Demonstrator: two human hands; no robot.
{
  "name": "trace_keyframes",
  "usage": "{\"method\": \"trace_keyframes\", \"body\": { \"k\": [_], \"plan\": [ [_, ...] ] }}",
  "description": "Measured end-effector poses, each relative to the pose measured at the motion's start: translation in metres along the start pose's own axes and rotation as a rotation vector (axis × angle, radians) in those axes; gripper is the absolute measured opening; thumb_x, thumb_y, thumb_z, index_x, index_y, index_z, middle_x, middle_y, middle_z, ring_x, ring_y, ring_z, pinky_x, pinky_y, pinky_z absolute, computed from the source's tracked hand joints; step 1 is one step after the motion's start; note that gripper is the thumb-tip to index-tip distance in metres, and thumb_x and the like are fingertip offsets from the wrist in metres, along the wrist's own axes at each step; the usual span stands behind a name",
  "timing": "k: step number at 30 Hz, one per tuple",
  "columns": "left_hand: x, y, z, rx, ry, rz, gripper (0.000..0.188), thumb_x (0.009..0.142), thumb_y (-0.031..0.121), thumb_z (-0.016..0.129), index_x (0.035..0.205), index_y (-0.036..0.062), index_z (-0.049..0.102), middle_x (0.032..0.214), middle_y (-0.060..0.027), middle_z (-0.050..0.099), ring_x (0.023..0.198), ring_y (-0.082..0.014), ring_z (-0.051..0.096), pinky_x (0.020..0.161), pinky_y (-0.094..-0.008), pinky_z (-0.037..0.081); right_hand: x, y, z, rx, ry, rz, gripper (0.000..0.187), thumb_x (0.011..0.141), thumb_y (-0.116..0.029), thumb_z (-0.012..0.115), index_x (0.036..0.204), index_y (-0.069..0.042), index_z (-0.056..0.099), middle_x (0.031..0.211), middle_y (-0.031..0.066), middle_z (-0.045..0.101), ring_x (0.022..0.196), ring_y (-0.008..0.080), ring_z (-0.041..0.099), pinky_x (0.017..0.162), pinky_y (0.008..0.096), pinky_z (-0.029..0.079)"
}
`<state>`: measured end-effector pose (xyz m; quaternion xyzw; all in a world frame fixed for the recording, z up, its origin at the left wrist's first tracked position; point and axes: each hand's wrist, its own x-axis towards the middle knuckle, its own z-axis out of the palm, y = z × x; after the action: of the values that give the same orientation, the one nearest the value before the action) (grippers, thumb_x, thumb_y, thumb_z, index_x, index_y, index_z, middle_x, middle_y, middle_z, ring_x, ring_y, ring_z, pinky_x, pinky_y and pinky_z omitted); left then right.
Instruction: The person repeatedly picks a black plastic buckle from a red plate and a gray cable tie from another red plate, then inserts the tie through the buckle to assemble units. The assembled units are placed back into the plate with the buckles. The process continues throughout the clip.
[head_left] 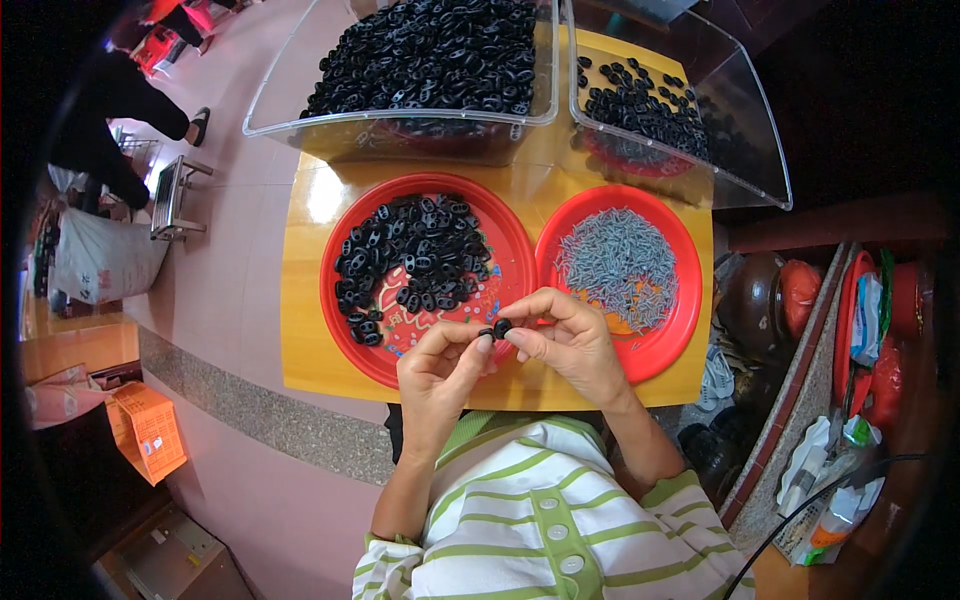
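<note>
My left hand (436, 372) and my right hand (572, 345) meet over the near edge of the table, fingertips almost touching. Each pinches at the small black plastic parts (502, 326) between them; whether these are one joined part or two is hidden by the fingers. Just beyond my left hand lies a round red tray (515, 240) with a pile of black oval two-holed plastic parts (425, 245). Beside it, past my right hand, a second red tray (688, 250) holds a heap of small thin grey pins or screws (615, 262), too small to tell which.
Two clear plastic bins (400, 118) (745, 180) with more black parts stand at the far side of the yellow table (300, 300). At left are a small metal stool (172, 195), a white sack (105, 250), an orange basket (145, 430) and another person's legs (150, 105). Jars and bags crowd the right.
</note>
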<state>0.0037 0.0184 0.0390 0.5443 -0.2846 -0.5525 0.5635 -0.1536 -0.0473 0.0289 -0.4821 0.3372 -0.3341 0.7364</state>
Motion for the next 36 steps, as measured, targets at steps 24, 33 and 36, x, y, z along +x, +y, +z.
{"method": "trace_keyframes", "body": {
  "k": [24, 33, 36],
  "plan": [
    [-0.003, -0.003, -0.005, -0.075, -0.003, 0.014, 0.015, 0.088, 0.002, 0.059, 0.101, -0.0061, 0.060, 0.085, -0.0087, 0.065, 0.072, -0.0108, 0.062, 0.065, -0.0216, 0.051, 0.002, 0.003, 0.009, -0.098, 0.020, -0.122, 0.017, 0.087, -0.001, 0.059, 0.104, 0.002, 0.062, 0.094, 0.0038, 0.060, 0.079, 0.0062, 0.057, 0.067, 0.0200, 0.051],
    [-0.003, -0.008, 0.001, -0.114, -0.025, 0.022, 0.012, 0.088, 0.000, 0.058, 0.098, -0.0058, 0.061, 0.085, -0.0089, 0.065, 0.073, -0.0114, 0.063, 0.067, -0.0227, 0.052, -0.002, 0.002, 0.012, -0.148, 0.050, -0.167, 0.014, 0.088, -0.003, 0.058, 0.101, 0.003, 0.062, 0.092, 0.0050, 0.059, 0.076, 0.0072, 0.058, 0.066, 0.0208, 0.051],
    [-0.002, -0.012, 0.002, -0.102, -0.041, 0.021, 0.010, 0.088, -0.001, 0.058, 0.096, -0.0059, 0.061, 0.086, -0.0090, 0.065, 0.074, -0.0120, 0.063, 0.068, -0.0231, 0.052, -0.005, 0.009, 0.016, -0.091, 0.096, -0.178, 0.013, 0.089, -0.003, 0.058, 0.100, 0.003, 0.061, 0.092, 0.0055, 0.058, 0.075, 0.0082, 0.058, 0.066, 0.0211, 0.050]
  ]
}}
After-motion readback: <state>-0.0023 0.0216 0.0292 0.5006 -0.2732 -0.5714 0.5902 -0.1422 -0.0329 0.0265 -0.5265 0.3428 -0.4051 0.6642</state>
